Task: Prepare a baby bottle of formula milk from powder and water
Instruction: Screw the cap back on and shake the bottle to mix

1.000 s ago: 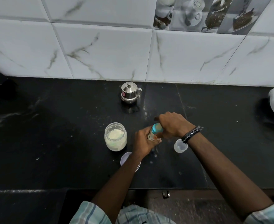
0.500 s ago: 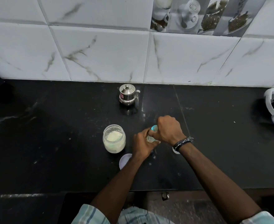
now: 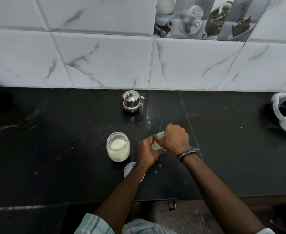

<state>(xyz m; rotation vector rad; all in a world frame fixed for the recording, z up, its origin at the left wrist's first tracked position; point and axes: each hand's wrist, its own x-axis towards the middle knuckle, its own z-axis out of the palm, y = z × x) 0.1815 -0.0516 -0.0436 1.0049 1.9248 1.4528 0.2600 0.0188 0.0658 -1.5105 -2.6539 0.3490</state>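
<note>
A: Baby bottle (image 3: pixel 157 144) position, entry one: on the black desk (image 3: pixel 54 149), near centre, just in front of the person. It is mostly hidden by both hands. Long axis looks tilted, teal top end (image 3: pixel 160 133) toward roughly 1 o'clock, base toward 7.

B: Confirm grips?

A: Left hand (image 3: pixel 146 153) wraps the lower body, fingers curled round it from the 8 o'clock side. Right hand (image 3: pixel 175 138) covers the top from the 2 o'clock side, fingers curled down over the teal part. No spread fingers on either hand. I cannot tell whether the base touches the desk.

B: Neighbours?

A: Open powder jar (image 3: pixel 118 146) at 9 o'clock of the bottle, upright, just beside the left hand but apart from it. Pale round lid (image 3: pixel 128 168) at 7 o'clock, partly under the left forearm. Steel pot (image 3: pixel 132 101) at 11 o'clock, well apart, near the tiled wall (image 3: pixel 105 61). White headset (image 3: pixel 285 114) at 3 o'clock, by the right frame edge.

B: Room to move?

A: Bare desk from 1 to 4 o'clock between the right hand and the headset, and again at 9 o'clock beyond the jar. Front desk edge runs at 6 o'clock, under both forearms.
</note>
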